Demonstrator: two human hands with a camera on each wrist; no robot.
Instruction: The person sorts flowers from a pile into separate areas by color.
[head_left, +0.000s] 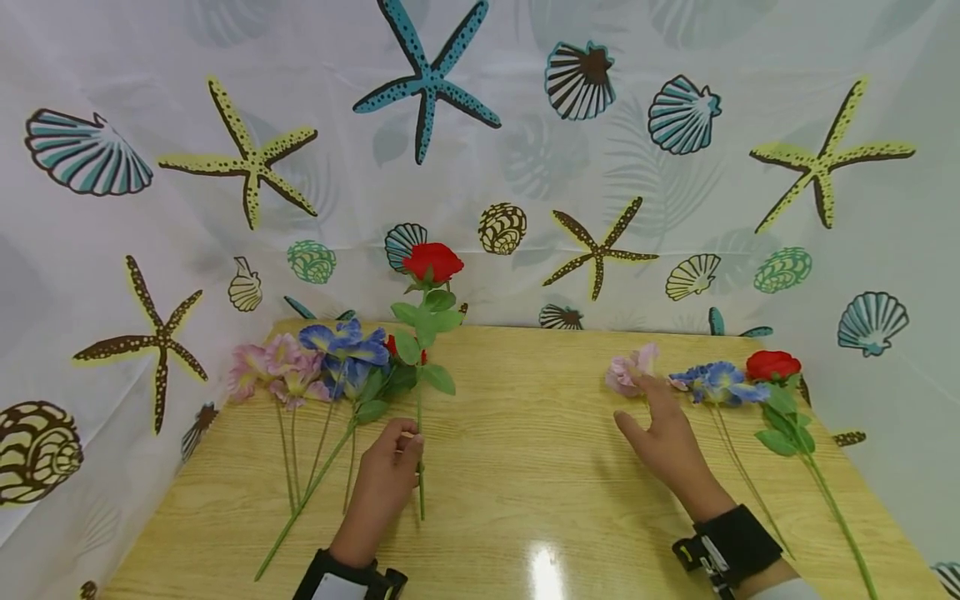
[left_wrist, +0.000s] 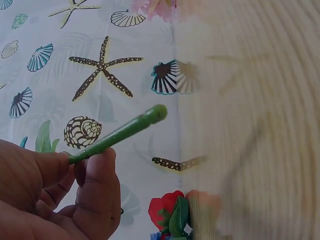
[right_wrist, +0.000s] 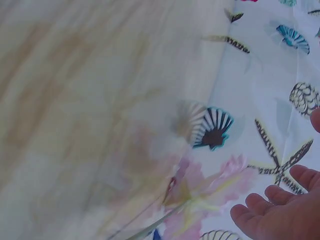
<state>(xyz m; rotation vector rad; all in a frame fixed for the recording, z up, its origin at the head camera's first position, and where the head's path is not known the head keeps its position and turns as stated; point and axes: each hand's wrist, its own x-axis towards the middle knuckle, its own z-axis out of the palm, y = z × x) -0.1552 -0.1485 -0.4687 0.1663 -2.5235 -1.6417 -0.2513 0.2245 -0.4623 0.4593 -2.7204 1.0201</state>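
Note:
My left hand [head_left: 386,475] pinches the green stem of a red rose [head_left: 432,263], holding it upright over the table's left half. Its stem end [left_wrist: 159,113] juts out past the thumb and fingers in the left wrist view. Over on the right, my right hand [head_left: 670,437] reaches toward a pale pink flower [head_left: 624,372], fingers extended and thumb spread. In the right wrist view, the fingers [right_wrist: 255,205] appear beside the pink petals [right_wrist: 192,200], and the hand grips nothing.
Pink flowers [head_left: 288,367], blue flowers [head_left: 348,346] and another partly hidden red rose lie at the left of the wooden table [head_left: 517,467]. A blue flower [head_left: 723,383] and a red rose [head_left: 772,365] lie at the right. A patterned curtain [head_left: 480,175] rises behind the table.

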